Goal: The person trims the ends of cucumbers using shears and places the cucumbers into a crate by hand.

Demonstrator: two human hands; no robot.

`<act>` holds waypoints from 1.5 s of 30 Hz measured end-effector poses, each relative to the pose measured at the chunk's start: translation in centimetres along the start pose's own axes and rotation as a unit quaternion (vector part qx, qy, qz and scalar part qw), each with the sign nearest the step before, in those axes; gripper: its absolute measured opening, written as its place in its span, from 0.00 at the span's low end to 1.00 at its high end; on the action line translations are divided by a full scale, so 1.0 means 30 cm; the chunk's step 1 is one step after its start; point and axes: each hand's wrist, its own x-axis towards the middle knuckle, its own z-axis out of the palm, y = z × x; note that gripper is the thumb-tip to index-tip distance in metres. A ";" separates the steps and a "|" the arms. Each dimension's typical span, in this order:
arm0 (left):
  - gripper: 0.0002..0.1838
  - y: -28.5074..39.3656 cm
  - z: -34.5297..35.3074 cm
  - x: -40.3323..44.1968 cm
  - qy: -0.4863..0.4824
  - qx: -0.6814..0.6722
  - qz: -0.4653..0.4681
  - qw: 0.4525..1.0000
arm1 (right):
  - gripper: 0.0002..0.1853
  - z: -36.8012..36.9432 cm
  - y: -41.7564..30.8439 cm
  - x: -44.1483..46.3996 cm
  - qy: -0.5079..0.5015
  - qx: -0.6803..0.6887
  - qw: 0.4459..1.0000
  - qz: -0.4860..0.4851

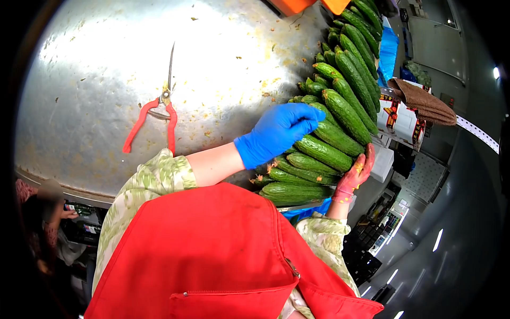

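No wording or number can be read. Up and to the right of the right hand (357, 173), a white carton (407, 123) bears bold red, black and yellow print (391, 113), too small to make out. Well left of the left hand (281, 133), a dark package (85, 234) carries a pale label (91, 228), equally illegible.

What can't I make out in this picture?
In the head view:
Whether the left hand grips anything: its curled fingers hide that.
The cucumber pile: upper ones hide those beneath.
The orange objects: cut off by the top edge.
Part of the printed box: covered by the brown cloth.
The person at lower left: partly lost in darkness.
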 end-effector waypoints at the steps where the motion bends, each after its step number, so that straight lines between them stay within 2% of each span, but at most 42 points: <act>1: 0.14 0.001 -0.013 0.001 0.024 -0.039 -0.027 0.999 | 0.19 -0.001 -0.007 0.002 0.000 -0.005 1.000 0.003; 3: 0.13 0.010 -0.065 0.000 0.076 -0.116 -0.083 0.987 | 0.19 -0.002 -0.026 0.004 -0.004 -0.013 1.000 0.010; 4: 0.13 -0.014 -0.103 -0.005 0.105 -0.102 -0.093 0.985 | 0.19 -0.004 -0.032 0.006 -0.005 -0.011 1.000 0.011; 6: 0.15 -0.032 -0.179 -0.042 0.069 -0.087 -0.138 0.984 | 0.18 -0.005 -0.035 0.006 -0.009 -0.009 1.000 0.014; 9: 0.19 -0.020 -0.160 -0.121 -0.005 -0.026 -0.220 0.975 | 0.19 -0.001 -0.017 0.005 -0.008 0.000 1.000 0.015; 12: 0.22 -0.069 -0.050 -0.180 0.013 -0.106 -0.166 0.980 | 0.19 -0.001 -0.016 0.002 -0.007 0.008 1.000 0.019; 13: 0.22 -0.079 -0.045 -0.184 0.027 -0.042 -0.161 0.986 | 0.19 0.001 -0.014 0.001 -0.006 0.014 1.000 0.022; 16: 0.18 -0.057 -0.061 -0.193 0.017 -0.085 -0.246 0.965 | 0.19 -0.002 -0.012 0.003 -0.007 0.016 1.000 0.016; 19: 0.15 -0.032 -0.080 -0.189 0.064 -0.097 -0.264 0.958 | 0.19 0.000 -0.010 0.002 -0.010 0.012 1.000 0.019; 22: 0.13 -0.044 -0.106 -0.173 0.083 -0.091 -0.198 0.972 | 0.19 -0.003 -0.012 0.000 -0.011 0.008 1.000 0.018; 23: 0.14 -0.041 -0.107 -0.166 0.066 -0.059 -0.232 0.969 | 0.19 -0.003 -0.012 0.002 -0.011 0.007 1.000 0.015; 26: 0.16 -0.068 -0.076 -0.132 0.035 0.013 -0.138 0.990 | 0.19 -0.005 -0.009 0.003 -0.015 -0.004 1.000 0.016; 29: 0.17 -0.068 -0.083 -0.078 0.003 -0.051 -0.181 0.982 | 0.19 -0.003 -0.026 0.004 -0.014 0.002 1.000 0.021; 32: 0.17 -0.027 -0.095 -0.084 0.015 -0.047 -0.249 0.967 | 0.19 -0.004 -0.001 -0.001 -0.015 0.002 1.000 0.010; 35: 0.15 0.028 -0.143 -0.123 -0.018 -0.029 -0.341 0.939 | 0.18 0.001 -0.013 0.003 -0.006 -0.004 1.000 0.002; 38: 0.14 -0.001 -0.197 -0.182 -0.008 -0.025 -0.332 0.943 | 0.18 0.003 -0.015 0.001 -0.002 0.007 1.000 0.011; 39: 0.14 -0.010 -0.196 -0.194 -0.007 -0.069 -0.317 0.946 | 0.18 0.003 -0.009 0.001 0.000 0.010 1.000 0.009; 42: 0.15 -0.025 -0.110 -0.201 0.001 -0.102 -0.245 0.964 | 0.19 -0.004 -0.015 0.005 -0.016 -0.007 1.000 0.022; 43: 0.15 -0.027 -0.066 -0.198 0.037 -0.125 -0.217 0.967 | 0.19 -0.004 -0.018 0.003 -0.013 -0.003 1.000 0.023; 45: 0.14 -0.018 -0.076 -0.183 0.062 -0.102 -0.258 0.959 | 0.19 0.000 -0.020 0.003 -0.008 0.003 1.000 0.024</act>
